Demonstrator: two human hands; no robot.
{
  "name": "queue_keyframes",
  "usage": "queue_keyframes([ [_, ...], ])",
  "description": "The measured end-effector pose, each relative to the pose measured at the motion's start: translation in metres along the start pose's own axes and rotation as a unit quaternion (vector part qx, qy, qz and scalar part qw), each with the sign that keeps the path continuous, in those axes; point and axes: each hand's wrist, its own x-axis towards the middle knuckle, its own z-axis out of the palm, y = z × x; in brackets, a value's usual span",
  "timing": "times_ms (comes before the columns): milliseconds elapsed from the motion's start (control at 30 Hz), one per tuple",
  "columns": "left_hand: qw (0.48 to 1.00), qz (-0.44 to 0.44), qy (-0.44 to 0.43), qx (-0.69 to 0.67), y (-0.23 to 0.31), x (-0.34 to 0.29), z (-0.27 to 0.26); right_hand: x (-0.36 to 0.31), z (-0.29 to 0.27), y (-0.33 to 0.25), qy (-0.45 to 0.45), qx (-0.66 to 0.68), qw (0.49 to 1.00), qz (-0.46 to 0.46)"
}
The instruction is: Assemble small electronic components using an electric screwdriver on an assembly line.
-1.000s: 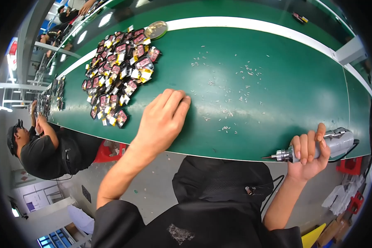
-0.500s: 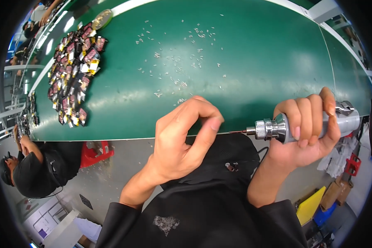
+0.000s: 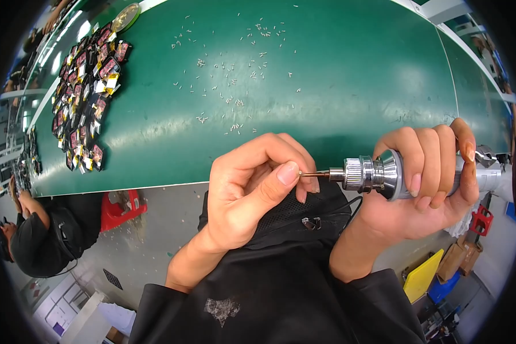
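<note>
My right hand [image 3: 427, 172] is wrapped round a silver-grey electric screwdriver [image 3: 358, 174], held level with its bit pointing left. The thin, copper-coloured bit [image 3: 315, 174] reaches the fingertips of my left hand [image 3: 252, 189]. Thumb and index finger there are pinched together on a tiny silvery screw [image 3: 300, 172] at the bit's tip; most of it is hidden by the fingers. Both hands are held above my lap, at the near edge of the green table [image 3: 338, 69]. Many small screws [image 3: 235, 103] lie scattered over the tabletop, beyond my left hand.
A heap of small black devices [image 3: 86, 94] with yellow and white bits covers the table's left side. Behind it stands a round dish [image 3: 125, 17]. At the left a person in black [image 3: 57, 235] sits near a red stool [image 3: 120, 209]. A yellow board [image 3: 423, 276] is at lower right.
The screwdriver's bit and my left fingertips, apart earlier, now meet, with a tiny screw between them. The view has shifted, so the heap and scattered screws appear farther left and higher.
</note>
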Motion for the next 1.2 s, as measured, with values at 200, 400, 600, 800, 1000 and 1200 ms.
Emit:
queue_keyframes([
  [200, 1.0, 0.008, 0.0, 0.011, 0.0, -0.003, -0.003, 0.0, 0.002, 0.0, 0.005, 0.018, 1.0, 0.014],
  [400, 0.997, 0.011, 0.013, 0.077, 0.003, -0.005, -0.006, -0.005, 0.002, 0.007, -0.004, 0.004, 1.0, 0.0],
  [600, 0.89, 0.211, -0.03, 0.403, 0.001, 0.008, -0.008, 0.001, 0.0, 0.0, -0.03, -0.045, 0.999, 0.008],
  [800, 0.917, 0.116, -0.064, 0.376, 0.005, 0.018, -0.004, 0.011, -0.027, -0.009, -0.077, -0.016, 0.996, 0.049],
  [1000, 0.865, 0.09, -0.134, 0.474, 0.011, 0.036, 0.0, 0.008, -0.034, -0.006, 0.036, 0.024, 0.999, 0.002],
  [1200, 0.699, 0.172, -0.061, 0.691, 0.055, 0.157, -0.02, 0.015, -0.06, -0.009, 0.13, 0.012, 0.991, -0.032],
])
